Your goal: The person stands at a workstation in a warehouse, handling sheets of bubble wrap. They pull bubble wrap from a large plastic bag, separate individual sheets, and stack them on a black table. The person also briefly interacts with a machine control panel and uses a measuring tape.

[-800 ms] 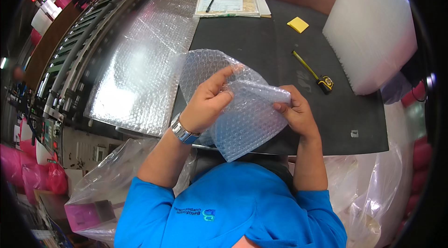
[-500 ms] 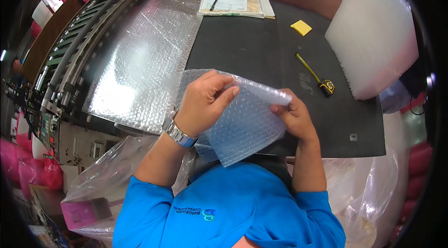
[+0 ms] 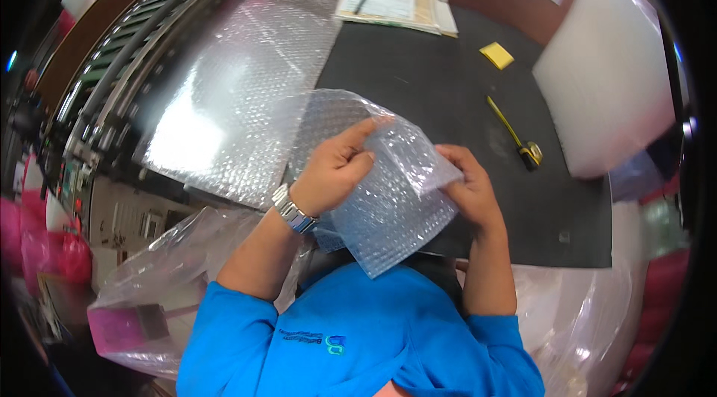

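A clear bubble wrap bag (image 3: 399,214) hangs between my two hands over the near edge of the dark table. My left hand (image 3: 332,173), with a metal watch on its wrist, lies against the bag's upper left part, its index finger stretched along the top edge and thumb apart. On the other side my right hand (image 3: 470,184) pinches the bag's right corner between thumb and fingers. The upper edge is folded over near the right hand. Beyond it, on the left of the table, lies a large sheet of bubble wrap (image 3: 246,61).
On the dark table (image 3: 403,61) lie a yellow tape measure (image 3: 529,155), a yellow notepad (image 3: 497,56) and a stack of papers (image 3: 396,7) with a pen. A tall stack of white sheets (image 3: 605,83) stands at right. A roller machine (image 3: 112,68) runs along the left.
The bag's top edge has opened out from a narrow roll into a wider flap. My left index finger has straightened along it. The view has shifted slightly.
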The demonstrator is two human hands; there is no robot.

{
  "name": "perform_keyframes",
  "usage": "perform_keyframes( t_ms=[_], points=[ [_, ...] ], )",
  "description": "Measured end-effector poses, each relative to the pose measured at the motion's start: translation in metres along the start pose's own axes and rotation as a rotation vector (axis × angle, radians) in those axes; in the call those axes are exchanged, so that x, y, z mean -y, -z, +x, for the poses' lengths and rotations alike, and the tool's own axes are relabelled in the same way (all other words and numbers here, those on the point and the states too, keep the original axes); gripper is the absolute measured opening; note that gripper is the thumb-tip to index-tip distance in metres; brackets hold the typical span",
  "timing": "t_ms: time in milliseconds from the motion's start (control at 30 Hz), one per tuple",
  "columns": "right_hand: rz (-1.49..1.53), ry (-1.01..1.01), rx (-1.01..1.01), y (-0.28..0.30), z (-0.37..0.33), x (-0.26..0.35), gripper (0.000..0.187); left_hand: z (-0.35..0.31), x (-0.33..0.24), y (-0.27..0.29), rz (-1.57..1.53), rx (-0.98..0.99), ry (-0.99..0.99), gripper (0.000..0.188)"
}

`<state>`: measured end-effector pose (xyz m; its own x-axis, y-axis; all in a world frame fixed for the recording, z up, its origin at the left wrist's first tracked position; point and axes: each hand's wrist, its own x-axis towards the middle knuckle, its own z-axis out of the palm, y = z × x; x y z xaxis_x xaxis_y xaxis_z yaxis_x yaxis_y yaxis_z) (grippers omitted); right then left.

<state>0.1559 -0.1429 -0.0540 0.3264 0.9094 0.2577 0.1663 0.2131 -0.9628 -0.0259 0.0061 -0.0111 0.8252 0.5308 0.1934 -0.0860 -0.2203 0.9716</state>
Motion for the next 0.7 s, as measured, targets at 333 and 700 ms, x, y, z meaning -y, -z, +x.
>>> perform_keyframes(
  t_ms=[333, 700],
  points=[
    [0.094, -0.176, 0.534, -0.013, 0.040, 0.006, 0.067, -0.083, 0.012, 0.046, 0.095, -0.013, -0.150, 0.028],
    [0.163, -0.256, 0.260, -0.036, 0.086, -0.071, 0.023, -0.305, 0.153, 0.083, 0.417, -1.164, 0.344, 0.040]
  ],
)
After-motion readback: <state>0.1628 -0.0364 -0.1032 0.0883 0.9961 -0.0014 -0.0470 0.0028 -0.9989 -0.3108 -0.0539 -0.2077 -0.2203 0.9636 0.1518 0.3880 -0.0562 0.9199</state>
